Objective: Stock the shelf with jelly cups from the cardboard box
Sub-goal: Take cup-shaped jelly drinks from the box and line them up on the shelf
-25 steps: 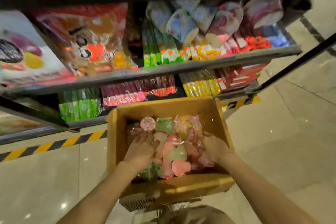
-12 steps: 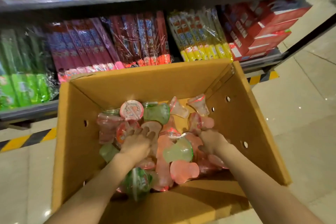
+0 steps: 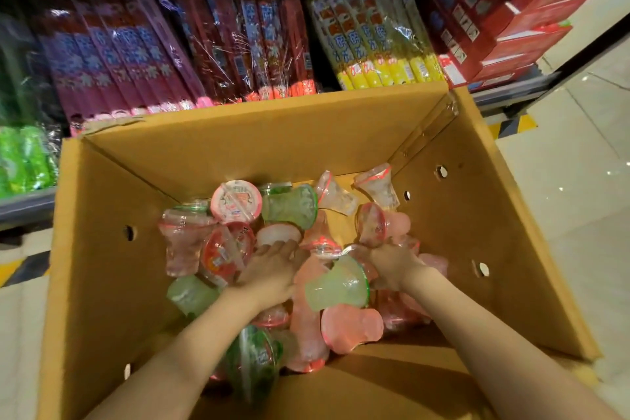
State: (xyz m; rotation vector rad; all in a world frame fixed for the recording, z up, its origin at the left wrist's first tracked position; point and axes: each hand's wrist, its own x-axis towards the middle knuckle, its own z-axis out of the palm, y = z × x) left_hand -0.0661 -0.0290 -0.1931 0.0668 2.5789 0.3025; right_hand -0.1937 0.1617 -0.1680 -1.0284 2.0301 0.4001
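Down inside corrugated cardboard box [image 3: 112, 215], punched with round holes: heap of glossy flared plastic jelly cups [image 3: 289, 208], pink, green, clear, foil-lidded. Left hand [image 3: 272, 269] laid palm-down on heap, fingers fairly straight. Right hand [image 3: 392, 262] buried among cups, fingers curled, grip unclear. Behind, cellophane-wrapped stick packs [image 3: 371, 44] on shelf.

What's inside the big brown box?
The cardboard box holds a heap of pink and green jelly cups, with both hands in it. Cups lower in the heap are covered.

Chinese characters on shelf packets [image 3: 371, 41], blurred, not legible
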